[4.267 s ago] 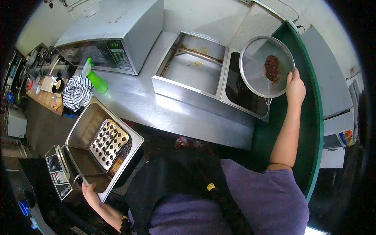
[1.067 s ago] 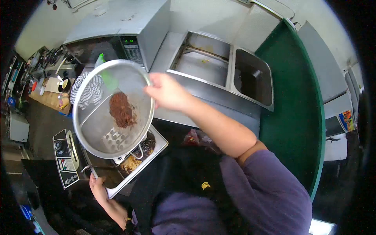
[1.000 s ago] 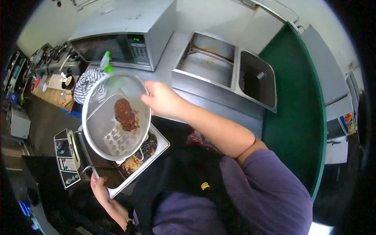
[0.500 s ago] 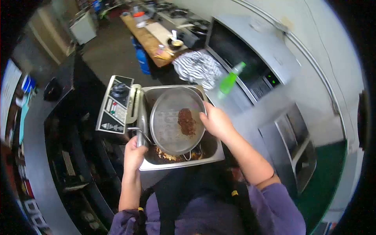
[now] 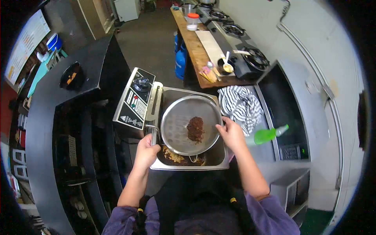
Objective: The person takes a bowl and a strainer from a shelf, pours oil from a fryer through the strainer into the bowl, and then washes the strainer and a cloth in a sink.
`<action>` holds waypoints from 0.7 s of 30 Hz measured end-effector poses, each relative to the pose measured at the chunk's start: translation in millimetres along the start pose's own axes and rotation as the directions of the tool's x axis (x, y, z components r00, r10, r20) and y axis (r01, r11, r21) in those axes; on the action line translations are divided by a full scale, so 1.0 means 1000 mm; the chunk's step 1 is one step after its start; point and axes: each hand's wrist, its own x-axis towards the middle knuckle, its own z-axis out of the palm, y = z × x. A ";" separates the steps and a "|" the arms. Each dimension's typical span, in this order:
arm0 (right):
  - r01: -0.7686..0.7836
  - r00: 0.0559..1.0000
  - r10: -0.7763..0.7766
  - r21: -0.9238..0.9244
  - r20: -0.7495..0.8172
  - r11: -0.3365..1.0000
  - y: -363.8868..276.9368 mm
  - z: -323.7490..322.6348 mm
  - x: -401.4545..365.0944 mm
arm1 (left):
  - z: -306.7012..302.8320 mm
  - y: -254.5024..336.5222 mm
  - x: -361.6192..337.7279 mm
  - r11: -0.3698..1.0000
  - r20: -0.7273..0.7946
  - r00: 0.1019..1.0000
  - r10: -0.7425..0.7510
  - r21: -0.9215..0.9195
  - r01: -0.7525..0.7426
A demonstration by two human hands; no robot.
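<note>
A round fine-mesh strainer [image 5: 176, 121] is over the metal deep fryer tank [image 5: 196, 167], with a clump of dark brown crumbs [image 5: 195, 130] lying right of its middle. My left hand [image 5: 147, 152] is closed around a metal handle at the strainer's left side, close to the tank's left rim. On the right, my right hand [image 5: 232, 134] pinches the strainer's rim between thumb and fingers. Below the strainer's near edge, light brown fried bits [image 5: 172, 156] show in the dark tank. The strainer covers most of the tank's inside.
The fryer's control box [image 5: 135, 98] stands left of the tank. At right are a striped cloth [image 5: 241, 107], a green spray bottle [image 5: 265, 136] and a microwave-like oven [image 5: 303, 105]. A wooden table [image 5: 190, 43] and gas stoves [image 5: 233, 29] stand ahead; a black counter [image 5: 43, 117] curves along the left.
The view has swung, so the fryer and both hands appear farther right. Both hands keep their hold on the strainer, and the crumbs stay in it.
</note>
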 end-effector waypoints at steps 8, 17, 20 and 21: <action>-0.262 0.956 0.189 0.366 0.222 0.893 0.101 0.032 0.143 | 0.032 0.029 0.124 0.980 -0.162 0.971 -0.173 0.068 0.186; -0.292 0.951 0.162 0.595 0.263 0.749 0.146 0.084 0.197 | 0.075 0.010 0.166 0.969 -0.322 0.917 -0.236 -0.005 0.247; -0.158 0.977 0.058 0.513 0.206 0.844 0.160 0.088 0.182 | 0.072 0.015 0.157 0.971 -0.301 0.925 -0.232 -0.012 0.239; -0.348 0.929 0.238 0.445 0.284 0.825 0.122 0.056 0.182 | 0.071 0.017 0.159 0.970 -0.293 0.927 -0.234 -0.010 0.242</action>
